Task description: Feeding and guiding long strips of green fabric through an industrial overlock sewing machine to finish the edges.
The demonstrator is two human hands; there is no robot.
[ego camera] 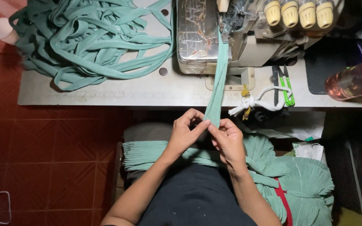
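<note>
At centre frame, left hand [185, 132] and right hand [228, 138] pinch the green strip [219, 79] running up into the sewing machine [214, 33]; uneven tension could skew it, or drag fingers near the needle.

fabric strip [218, 79]: sea green, plain
heaped strips [93, 37]: same green
pleated cloth [306, 180]: green, ribbed
table [147, 90]: pale grey
floor tiles [42, 146]: red-brown
snips [288, 88]: bright green
cord [256, 101]: white
knobs [298, 12]: cream yellow
</note>
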